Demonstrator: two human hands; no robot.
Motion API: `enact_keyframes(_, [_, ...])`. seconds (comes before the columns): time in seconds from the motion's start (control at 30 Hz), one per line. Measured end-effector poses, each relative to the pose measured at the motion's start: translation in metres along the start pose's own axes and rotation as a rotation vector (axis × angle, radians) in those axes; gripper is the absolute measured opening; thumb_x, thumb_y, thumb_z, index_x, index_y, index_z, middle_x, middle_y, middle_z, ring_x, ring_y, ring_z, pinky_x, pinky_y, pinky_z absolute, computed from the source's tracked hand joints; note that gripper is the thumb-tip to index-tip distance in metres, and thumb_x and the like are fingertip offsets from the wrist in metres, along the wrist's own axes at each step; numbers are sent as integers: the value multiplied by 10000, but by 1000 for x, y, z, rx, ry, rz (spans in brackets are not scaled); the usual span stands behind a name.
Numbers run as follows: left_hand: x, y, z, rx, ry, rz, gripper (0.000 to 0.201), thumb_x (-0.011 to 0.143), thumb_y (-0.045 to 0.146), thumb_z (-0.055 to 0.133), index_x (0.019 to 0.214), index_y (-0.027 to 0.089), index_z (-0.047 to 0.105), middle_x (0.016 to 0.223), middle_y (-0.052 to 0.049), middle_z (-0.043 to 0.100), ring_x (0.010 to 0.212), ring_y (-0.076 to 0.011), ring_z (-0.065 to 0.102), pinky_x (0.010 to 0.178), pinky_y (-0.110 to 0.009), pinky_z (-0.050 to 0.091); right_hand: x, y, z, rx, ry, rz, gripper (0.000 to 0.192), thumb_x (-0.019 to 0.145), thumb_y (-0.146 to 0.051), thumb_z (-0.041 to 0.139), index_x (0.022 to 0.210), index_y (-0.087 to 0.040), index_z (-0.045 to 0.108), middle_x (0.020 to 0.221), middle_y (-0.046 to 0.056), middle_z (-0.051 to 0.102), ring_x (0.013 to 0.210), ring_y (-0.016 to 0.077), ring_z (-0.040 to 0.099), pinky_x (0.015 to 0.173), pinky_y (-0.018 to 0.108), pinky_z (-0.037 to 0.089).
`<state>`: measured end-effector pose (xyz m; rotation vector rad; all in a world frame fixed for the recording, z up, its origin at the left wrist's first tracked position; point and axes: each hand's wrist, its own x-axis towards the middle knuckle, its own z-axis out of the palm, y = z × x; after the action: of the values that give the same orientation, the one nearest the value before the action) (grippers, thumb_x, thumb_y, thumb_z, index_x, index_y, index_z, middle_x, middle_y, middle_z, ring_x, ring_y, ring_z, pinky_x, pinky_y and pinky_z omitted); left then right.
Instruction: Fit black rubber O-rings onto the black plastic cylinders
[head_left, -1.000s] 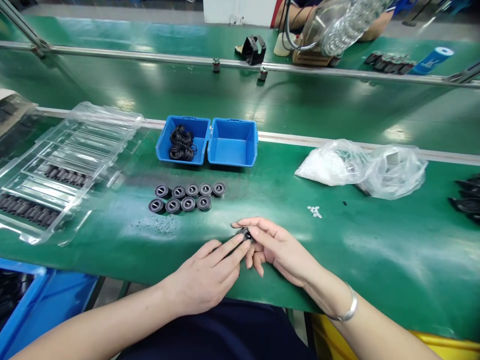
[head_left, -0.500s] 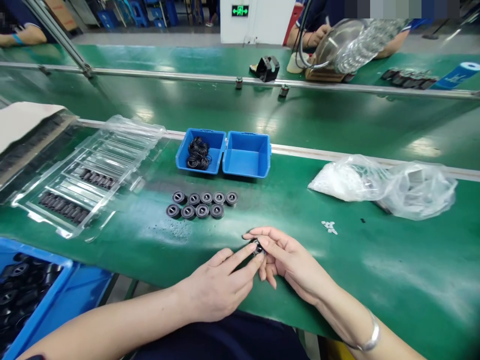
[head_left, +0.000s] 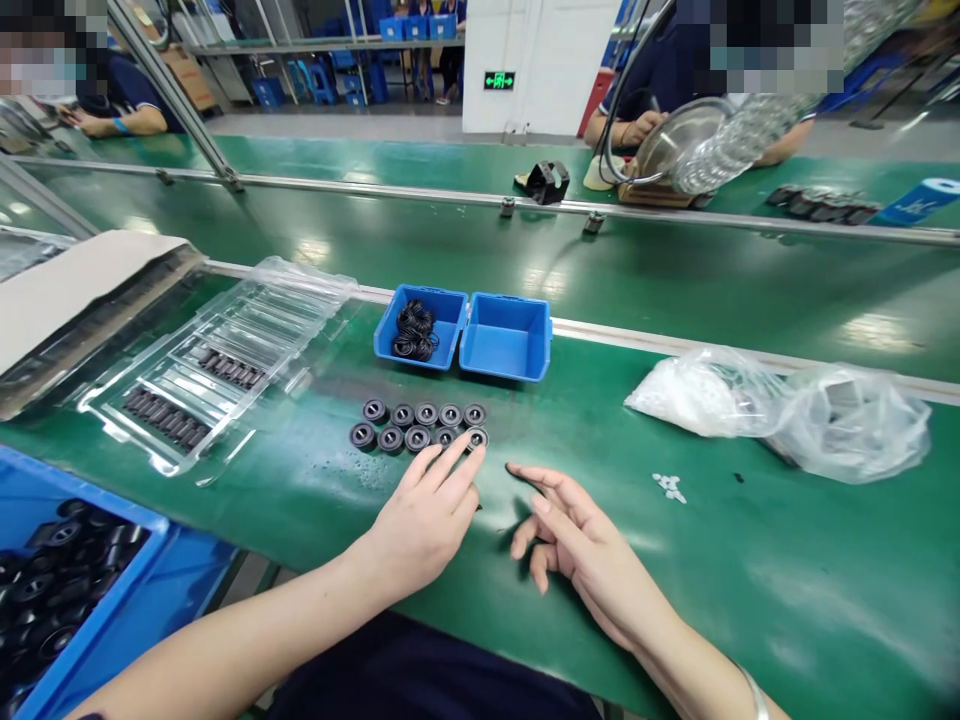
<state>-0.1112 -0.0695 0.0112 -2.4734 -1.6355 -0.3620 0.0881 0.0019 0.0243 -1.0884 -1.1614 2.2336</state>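
My left hand [head_left: 431, 510] reaches over the near row of black round parts [head_left: 418, 438], its fingers stretched out and apart. Two fingertips rest at the edge of the last black round part [head_left: 478, 438] on the right of that row, which stands on the green table. My left thumb is mostly hidden. To the right, my right hand [head_left: 574, 545] hovers just above the tabletop with fingers spread and nothing held; its forefinger tip looks dark. Several of these parts form two rows, each with a slot-like mark in the top.
Two blue bins [head_left: 504, 340] stand behind the rows, the left one with black rings [head_left: 415, 330]. A clear tray [head_left: 180, 455] with dark parts lies left, above a blue crate [head_left: 154, 520]. Plastic bags [head_left: 855, 425] and small white pieces [head_left: 669, 487] lie right. Co-workers sit across.
My left hand has carried the black round part from between both hands to the right end of the near row. My right hand has let go and its fingers have spread. The view has tilted up.
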Motion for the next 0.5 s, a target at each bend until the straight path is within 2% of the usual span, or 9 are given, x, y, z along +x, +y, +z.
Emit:
enact_keyframes(0.1, [2,-3,-14,-91,37,-33,276,918,70,363,973,103,632,1457,-166,454,1409,-337,321,1080,-525,333,0,1,0,-6,1,-3,514,929,-441,565,1352,-198,403,698,19,609,591,140,591,453,212,503])
enact_keyframes(0.17, [7,-11,-31,-212,74,-88,283,919,60,362,989,120,629,1391,-158,521,1315,-279,462,1018,-444,423,-1,2,-1,-6,-5,-5,524,932,-453,556,1356,-193,393,690,23,622,568,133,581,453,209,498])
enact_keyframes(0.23, [17,-25,-51,-339,55,-132,245,935,93,400,1008,141,628,1220,-128,633,1100,-202,613,899,-327,500,-1,4,-3,-10,-8,-8,528,936,-466,544,1357,-189,386,679,23,629,536,121,565,450,203,489])
enact_keyframes(0.33, [46,-54,-79,-366,-174,-162,128,903,157,529,914,187,652,879,-25,708,761,-163,664,677,-256,509,1,8,-5,-14,-10,-9,558,928,-492,545,1363,-188,373,673,21,639,481,102,532,441,203,478])
enact_keyframes(0.4, [75,-72,-91,-289,-346,-198,112,851,132,583,852,203,670,806,0,716,740,-178,669,642,-254,480,2,10,-7,-17,-25,-10,587,919,-511,551,1370,-188,360,677,21,645,463,97,523,439,207,478])
enact_keyframes(0.5, [126,-91,-94,-252,-410,-222,153,795,83,608,869,193,686,857,-5,738,820,-182,681,692,-246,467,3,12,-8,-24,-34,-27,593,911,-525,556,1357,-182,367,669,14,642,448,93,519,432,206,473])
